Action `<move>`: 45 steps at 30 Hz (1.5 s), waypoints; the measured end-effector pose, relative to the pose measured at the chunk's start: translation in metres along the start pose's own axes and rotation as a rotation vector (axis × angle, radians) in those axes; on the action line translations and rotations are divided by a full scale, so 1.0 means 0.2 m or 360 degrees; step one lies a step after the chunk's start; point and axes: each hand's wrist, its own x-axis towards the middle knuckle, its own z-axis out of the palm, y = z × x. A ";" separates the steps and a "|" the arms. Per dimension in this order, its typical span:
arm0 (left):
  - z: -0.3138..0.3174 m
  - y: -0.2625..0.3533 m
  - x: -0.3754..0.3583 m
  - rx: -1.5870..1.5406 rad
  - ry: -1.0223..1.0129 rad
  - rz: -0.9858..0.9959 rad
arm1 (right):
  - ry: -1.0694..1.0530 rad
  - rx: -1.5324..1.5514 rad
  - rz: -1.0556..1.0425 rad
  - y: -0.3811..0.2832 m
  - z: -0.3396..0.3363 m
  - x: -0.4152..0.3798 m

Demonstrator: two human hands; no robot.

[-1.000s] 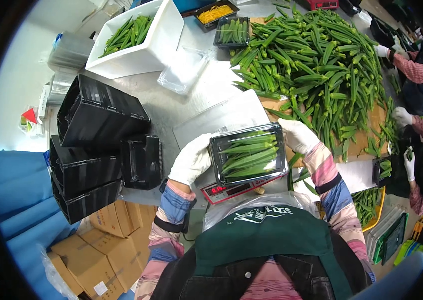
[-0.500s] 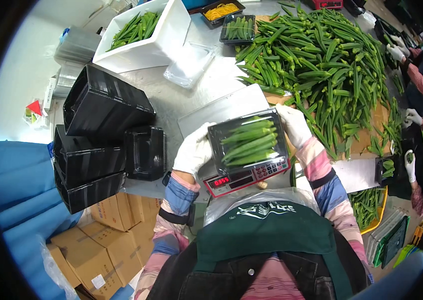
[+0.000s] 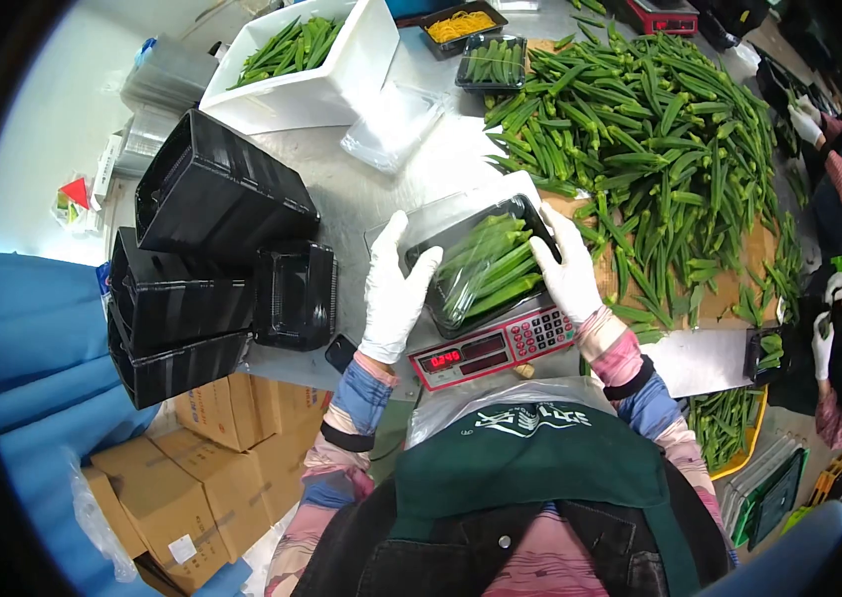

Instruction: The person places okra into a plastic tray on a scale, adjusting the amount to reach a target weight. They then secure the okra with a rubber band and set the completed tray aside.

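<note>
**Okra tray (image 3: 449,244) on scale (image 3: 489,350), grip slack**

Black tray, glossy clear cover, okra (image 3: 501,261) laid side by side within. Left hand (image 3: 396,298) unclenched, thumb by the left rim; right hand (image 3: 568,267) relaxed, fingers at the opposite edge; contact hard to judge from here. White crate (image 3: 366,75) beyond, more okra inside. Glossy black stacks (image 3: 232,184) to the left; bare steel table (image 3: 349,214) between them and left hand. Loose pile (image 3: 660,159) crowds the right side, over a brown sheet (image 3: 725,298).
</note>
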 end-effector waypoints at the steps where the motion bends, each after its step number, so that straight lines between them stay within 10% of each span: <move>1: 0.02 -0.07 0.00 -0.0070 -0.0019 -0.0043 | -0.0018 -0.0061 -0.0031 0.01 0.00 0.00; 16: -0.27 0.29 0.06 -0.0662 -0.0258 -0.0311 | -0.0018 -0.0313 -0.0446 -0.50 -0.17 0.07; 24: -0.04 0.41 0.02 -0.2217 0.0044 -0.0467 | -0.0259 0.1043 0.0098 -0.57 -0.08 0.00; 27: 0.05 0.46 -0.12 -0.0528 -0.0376 0.0126 | 0.0042 0.1221 0.0553 -0.54 -0.08 0.02; 28: 0.07 0.48 -0.16 -0.0622 -0.0514 0.0014 | 0.0032 0.1239 0.0656 -0.51 -0.12 0.04; 30: 0.13 0.48 -0.28 -0.2330 -0.0566 -0.1007 | 0.0080 0.1425 0.0734 -0.47 -0.13 0.04; 34: -0.09 0.26 -0.15 -0.2415 0.0056 -0.0850 | -0.0318 0.1208 0.0795 -0.38 -0.26 0.14; 38: -0.07 0.14 -0.08 -0.1154 -0.0079 -0.0148 | -0.0687 0.1082 0.0854 -0.25 -0.15 0.22; 45: 0.09 0.07 -0.15 -0.0041 0.0186 0.0113 | -0.0339 0.0606 0.0277 -0.04 0.03 0.25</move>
